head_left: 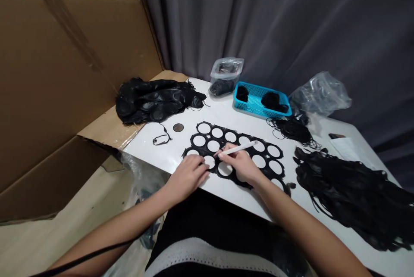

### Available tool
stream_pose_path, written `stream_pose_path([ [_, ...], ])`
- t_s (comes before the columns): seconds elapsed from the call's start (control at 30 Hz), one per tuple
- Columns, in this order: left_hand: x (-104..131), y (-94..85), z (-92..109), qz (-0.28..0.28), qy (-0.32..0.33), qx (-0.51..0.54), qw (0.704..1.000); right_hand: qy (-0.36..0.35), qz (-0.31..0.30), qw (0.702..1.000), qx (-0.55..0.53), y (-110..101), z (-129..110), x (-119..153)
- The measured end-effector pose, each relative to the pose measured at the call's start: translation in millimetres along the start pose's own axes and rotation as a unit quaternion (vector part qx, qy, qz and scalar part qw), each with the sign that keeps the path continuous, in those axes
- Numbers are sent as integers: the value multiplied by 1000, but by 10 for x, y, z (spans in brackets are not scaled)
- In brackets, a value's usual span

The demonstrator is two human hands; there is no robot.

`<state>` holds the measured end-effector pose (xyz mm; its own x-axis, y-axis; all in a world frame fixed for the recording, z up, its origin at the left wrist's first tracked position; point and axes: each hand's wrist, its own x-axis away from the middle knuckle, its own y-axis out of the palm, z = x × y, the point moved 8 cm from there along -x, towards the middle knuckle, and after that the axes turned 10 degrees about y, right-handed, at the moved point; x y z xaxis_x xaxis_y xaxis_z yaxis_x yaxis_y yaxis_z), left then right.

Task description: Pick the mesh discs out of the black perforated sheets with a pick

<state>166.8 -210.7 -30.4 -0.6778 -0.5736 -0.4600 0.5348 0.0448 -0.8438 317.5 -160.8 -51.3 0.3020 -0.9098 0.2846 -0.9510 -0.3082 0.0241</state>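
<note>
On the white table lies a black sheet [237, 139] with rows of round holes, the white tabletop showing through them. My right hand [242, 163] grips a slim white pen-like tool [239, 147], its tip down at the sheet between two holes. Flat on the sheet's near left edge rests my left hand [190, 169], fingers loosely bent and pressing on the black material beside a hole. Part of the sheet is hidden under both hands and the right forearm.
A heap of black sheets [155, 98] lies back left, another black pile [352, 195] at right. Behind stand a blue basket [261, 111] with black bundles and a plastic bag [224, 79]. A dark disc [177, 127] lies left. Cardboard [64, 74] walls the left side.
</note>
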Motion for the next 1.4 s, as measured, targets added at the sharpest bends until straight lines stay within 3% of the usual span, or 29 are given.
stream_pose_path([
  [0.1,251,89,156,-14,27,-70,997,-14,-2,991,130,163,102,40],
  [0.2,346,150,195,-10,31,-91,995,-42,5,977,208,242,135,106],
  [0.4,376,141,192,10,34,-81,996,-85,10,963,257,293,103,134],
  [0.63,350,91,215,38,37,-88,995,-173,26,926,335,379,7,208],
  [0.73,325,95,216,42,42,-96,994,-219,18,894,390,489,-5,303],
  [0.83,318,104,203,52,44,-101,993,-273,-5,830,487,610,-17,355],
  [0.93,328,111,195,64,45,-99,992,-280,51,791,542,404,-135,176],
  [1.07,343,101,213,77,49,-94,991,-208,260,798,502,-352,-427,-225],
  [1.17,363,79,214,71,49,-80,993,-126,286,848,428,-611,-437,-420],
  [1.27,420,25,164,60,36,-63,996,-65,208,909,355,-401,-298,-474],
  [1.4,540,-113,37,79,-8,-108,991,-52,79,957,275,173,-151,-372],
])
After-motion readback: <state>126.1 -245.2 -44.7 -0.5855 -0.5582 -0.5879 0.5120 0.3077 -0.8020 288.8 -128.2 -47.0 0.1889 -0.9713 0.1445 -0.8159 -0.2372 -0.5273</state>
